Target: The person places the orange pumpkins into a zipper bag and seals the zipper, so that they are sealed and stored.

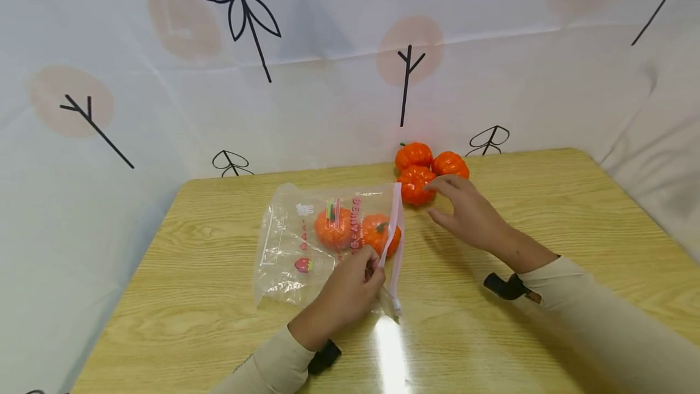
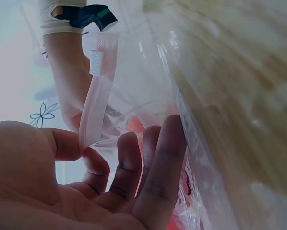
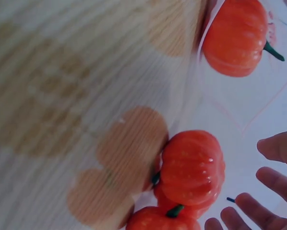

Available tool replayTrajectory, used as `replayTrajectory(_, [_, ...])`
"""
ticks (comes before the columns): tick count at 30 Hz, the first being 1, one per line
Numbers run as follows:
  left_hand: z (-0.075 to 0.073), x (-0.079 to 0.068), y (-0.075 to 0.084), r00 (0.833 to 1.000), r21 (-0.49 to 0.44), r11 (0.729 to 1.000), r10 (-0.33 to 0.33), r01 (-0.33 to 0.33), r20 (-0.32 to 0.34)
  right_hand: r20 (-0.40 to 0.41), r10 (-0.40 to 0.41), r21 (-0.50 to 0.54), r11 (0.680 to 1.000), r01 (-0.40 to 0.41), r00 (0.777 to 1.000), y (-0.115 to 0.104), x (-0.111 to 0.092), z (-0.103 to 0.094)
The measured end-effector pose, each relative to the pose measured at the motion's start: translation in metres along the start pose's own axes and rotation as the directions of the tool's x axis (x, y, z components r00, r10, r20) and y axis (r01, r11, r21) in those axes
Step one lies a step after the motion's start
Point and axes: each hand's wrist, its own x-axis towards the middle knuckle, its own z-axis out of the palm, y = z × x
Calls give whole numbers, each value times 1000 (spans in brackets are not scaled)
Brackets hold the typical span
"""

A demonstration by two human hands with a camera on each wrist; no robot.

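A clear plastic zip bag with pink print lies on the table, its pink-edged mouth facing right. Inside it are two small orange pumpkins, one close to the mouth. My left hand pinches the near part of the bag's edge between thumb and index finger; the left wrist view shows a white zip slider on the pink strip. Three more orange pumpkins sit clustered beyond the bag's mouth. Beside the nearest of them is my right hand, fingers spread and holding nothing; whether a fingertip touches it is unclear.
The wood-grain table ends at a pale patterned cloth just behind the pumpkins. More cloth hangs at both sides. Dark straps with a camera mount sit at the wrists.
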Motion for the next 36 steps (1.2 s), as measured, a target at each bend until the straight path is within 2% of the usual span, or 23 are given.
replayTrajectory(6, [2,-1,-1,1000,6,1000,14,-13,-8,19,-25,-121,992,28,999,5,9,1])
replayTrajectory(12, [2,-1,-3,1000,0,1000,3,-3,-1,72,-37,-247,967,54,997,7,20,8])
replayTrajectory(19, [2,-2,-2,1000,-7,1000,4,-4,-2,79,-89,-318,942,110,993,7,30,16])
replayTrajectory(27, [2,-1,-2,1000,-2,1000,1,-1,-6,155,15,-377,925,45,988,3,39,24])
replayTrajectory(36, [1,-1,-2,1000,10,1000,3,-3,2,151,-23,-403,911,83,988,5,39,28])
